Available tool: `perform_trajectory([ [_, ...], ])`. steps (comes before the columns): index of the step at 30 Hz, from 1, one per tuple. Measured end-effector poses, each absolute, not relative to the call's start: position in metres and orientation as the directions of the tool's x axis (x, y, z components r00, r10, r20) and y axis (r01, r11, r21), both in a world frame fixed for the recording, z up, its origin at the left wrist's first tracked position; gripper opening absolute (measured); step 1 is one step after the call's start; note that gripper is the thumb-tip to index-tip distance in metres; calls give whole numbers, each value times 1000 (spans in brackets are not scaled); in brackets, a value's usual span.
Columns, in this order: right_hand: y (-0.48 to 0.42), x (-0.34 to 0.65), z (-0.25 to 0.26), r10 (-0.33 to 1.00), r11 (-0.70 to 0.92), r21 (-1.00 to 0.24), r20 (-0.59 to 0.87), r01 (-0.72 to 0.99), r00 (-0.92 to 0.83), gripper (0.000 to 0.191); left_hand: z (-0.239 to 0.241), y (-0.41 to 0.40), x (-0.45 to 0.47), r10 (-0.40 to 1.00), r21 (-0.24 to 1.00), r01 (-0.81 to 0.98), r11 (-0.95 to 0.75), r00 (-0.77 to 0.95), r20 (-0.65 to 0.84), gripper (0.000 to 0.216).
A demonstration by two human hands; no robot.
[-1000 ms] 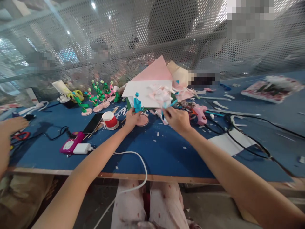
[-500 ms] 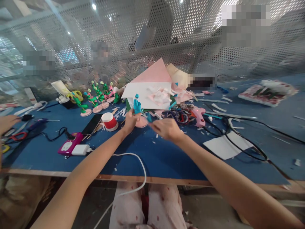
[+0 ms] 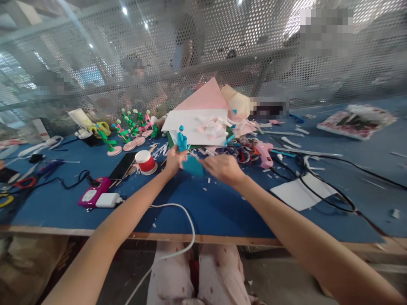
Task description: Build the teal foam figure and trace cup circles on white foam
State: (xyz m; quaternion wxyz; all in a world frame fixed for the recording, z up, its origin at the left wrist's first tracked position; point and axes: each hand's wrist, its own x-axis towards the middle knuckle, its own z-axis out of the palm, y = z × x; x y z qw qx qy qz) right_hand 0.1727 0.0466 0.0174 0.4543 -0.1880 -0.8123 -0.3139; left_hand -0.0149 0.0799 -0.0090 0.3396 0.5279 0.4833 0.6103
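My left hand (image 3: 173,161) is closed round a small craft figure with a blue curled-paper top (image 3: 182,140), standing on the blue table (image 3: 206,203). My right hand (image 3: 222,168) pinches a flat teal piece of sheet (image 3: 193,166) and holds it against the figure's base, right beside the left hand. Both hands meet at the table's middle. The figure's pink round base is hidden behind the teal sheet.
Several finished green and pink figures (image 3: 127,131) stand at back left. A red and white tape roll (image 3: 146,162), a phone (image 3: 124,165), a magenta device (image 3: 92,195) with a white charger (image 3: 108,200) lie left. Pink and white sheets (image 3: 203,110), a pink glue gun (image 3: 265,153) and black cables (image 3: 321,186) lie right.
My right hand left the scrap pile behind, came back toward the left hand, and now shows a teal sheet at the figure. The left hand stayed put. The other person's hand at far left has left view.
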Motion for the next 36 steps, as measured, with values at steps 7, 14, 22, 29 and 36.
perform_trajectory([
  [7, 52, 175, 10, 196, 780, 218, 805, 587, -559, 41, -9, 81, -14, 931, 956, 51, -289, -217, 294, 18],
  [14, 63, 187, 12, 203, 645, 102, 932, 757, -299, 38, -13, 83, -16, 925, 948, 57, -314, -207, 319, 21],
  [22, 54, 178, 14, 69, 712, 357, 821, 605, -566, 40, -13, 84, -16, 924, 947, 66, -315, -205, 322, 19],
  [29, 52, 178, 14, 166, 756, 285, 787, 589, -594, 43, -12, 83, -15, 930, 953, 76, -292, -210, 301, 18],
  [36, 56, 182, 13, 243, 655, 168, 877, 736, -415, 43, -11, 82, -16, 921, 944, 96, -315, -211, 329, 21],
])
